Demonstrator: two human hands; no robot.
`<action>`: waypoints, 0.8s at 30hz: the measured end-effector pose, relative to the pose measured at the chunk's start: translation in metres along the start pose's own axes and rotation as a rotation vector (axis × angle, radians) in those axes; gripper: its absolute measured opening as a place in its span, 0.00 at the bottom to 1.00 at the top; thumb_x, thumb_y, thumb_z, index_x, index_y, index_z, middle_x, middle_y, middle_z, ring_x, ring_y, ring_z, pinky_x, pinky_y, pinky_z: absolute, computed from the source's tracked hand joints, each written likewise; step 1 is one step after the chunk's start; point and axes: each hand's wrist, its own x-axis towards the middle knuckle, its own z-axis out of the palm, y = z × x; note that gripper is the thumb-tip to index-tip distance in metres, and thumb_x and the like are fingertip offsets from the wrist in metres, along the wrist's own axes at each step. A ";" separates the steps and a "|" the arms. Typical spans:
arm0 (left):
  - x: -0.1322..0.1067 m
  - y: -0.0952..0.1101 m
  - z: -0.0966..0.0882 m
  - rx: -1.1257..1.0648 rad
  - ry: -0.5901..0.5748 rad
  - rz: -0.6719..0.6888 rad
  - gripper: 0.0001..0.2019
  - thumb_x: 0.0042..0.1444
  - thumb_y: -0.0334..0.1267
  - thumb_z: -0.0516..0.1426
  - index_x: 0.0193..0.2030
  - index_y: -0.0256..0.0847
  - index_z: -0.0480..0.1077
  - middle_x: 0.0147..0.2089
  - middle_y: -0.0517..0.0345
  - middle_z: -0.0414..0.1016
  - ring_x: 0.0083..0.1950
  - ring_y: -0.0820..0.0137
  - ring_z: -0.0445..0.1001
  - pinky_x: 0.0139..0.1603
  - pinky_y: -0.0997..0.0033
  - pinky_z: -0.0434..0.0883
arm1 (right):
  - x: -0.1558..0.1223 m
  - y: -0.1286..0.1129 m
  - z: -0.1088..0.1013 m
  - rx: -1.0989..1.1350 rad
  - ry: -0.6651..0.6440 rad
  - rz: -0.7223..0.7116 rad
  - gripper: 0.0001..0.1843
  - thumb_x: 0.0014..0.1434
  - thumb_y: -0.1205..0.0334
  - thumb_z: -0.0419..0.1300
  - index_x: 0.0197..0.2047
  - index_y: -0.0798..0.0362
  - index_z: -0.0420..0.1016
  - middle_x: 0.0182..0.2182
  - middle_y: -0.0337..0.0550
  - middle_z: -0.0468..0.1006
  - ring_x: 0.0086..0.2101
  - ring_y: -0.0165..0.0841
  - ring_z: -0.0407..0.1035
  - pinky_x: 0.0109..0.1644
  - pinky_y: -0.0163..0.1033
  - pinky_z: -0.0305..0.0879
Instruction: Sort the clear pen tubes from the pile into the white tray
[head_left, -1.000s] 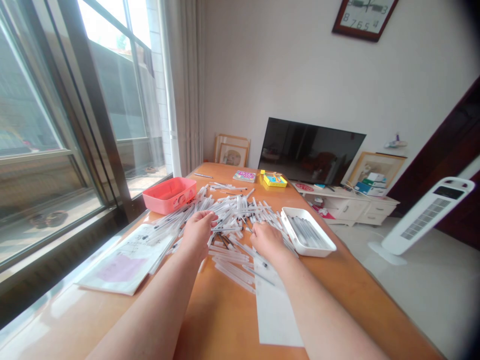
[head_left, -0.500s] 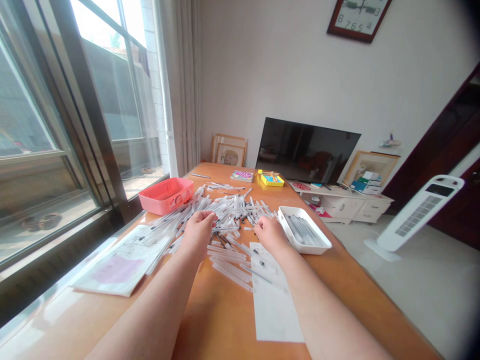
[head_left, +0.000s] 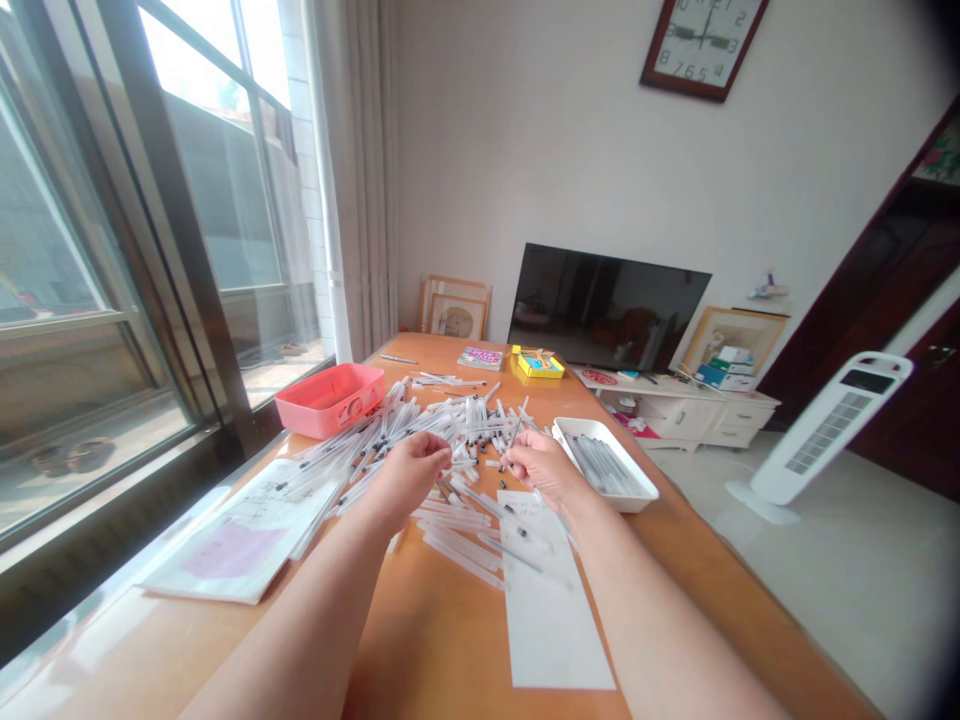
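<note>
My left hand (head_left: 414,474) is closed in a pinch over the near side of a pile of clear pen barrels (head_left: 472,412) and black caps; whatever sits between its fingertips is too small to make out. To its right, my right hand (head_left: 541,464) is closed too, with a thin dark pen part slanting up from its fingers. A small gap separates the two hands. Beside the right hand stands a white tray (head_left: 643,492) holding a row of pens (head_left: 600,460). Several clear barrels (head_left: 461,553) lie loose on the table just below the hands.
A white paper sheet (head_left: 555,640) with some pen parts on it lies by my right forearm. At left are a red plastic basket (head_left: 300,420) and a printed booklet (head_left: 240,540). A yellow box (head_left: 541,370) and a small book (head_left: 480,358) sit at the table's far end.
My hands have come slightly nearer each other, the left moving right. A thin dark pen part now shows above my right fingers. The camera view has shifted a little.
</note>
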 end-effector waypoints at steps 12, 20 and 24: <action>-0.019 -0.004 0.002 0.780 -0.450 0.210 0.11 0.35 0.29 0.57 0.27 0.47 0.76 0.26 0.58 0.76 0.25 0.65 0.68 0.27 0.68 0.58 | -0.020 -0.047 0.008 0.027 0.040 -0.140 0.06 0.50 0.62 0.59 0.31 0.52 0.66 0.23 0.38 0.76 0.18 0.25 0.63 0.18 0.28 0.54; -0.014 -0.014 0.005 0.937 -0.433 0.267 0.09 0.41 0.32 0.57 0.29 0.47 0.76 0.31 0.54 0.78 0.30 0.63 0.71 0.30 0.67 0.59 | -0.016 -0.046 0.003 0.056 0.109 -0.163 0.06 0.51 0.60 0.60 0.31 0.52 0.67 0.26 0.40 0.77 0.19 0.25 0.64 0.18 0.28 0.56; -0.014 -0.016 0.007 0.979 -0.357 0.321 0.06 0.45 0.34 0.58 0.30 0.46 0.76 0.34 0.51 0.78 0.34 0.61 0.72 0.35 0.66 0.61 | -0.012 -0.033 0.005 0.061 0.096 -0.130 0.06 0.51 0.60 0.59 0.31 0.52 0.67 0.25 0.39 0.77 0.19 0.24 0.64 0.18 0.28 0.56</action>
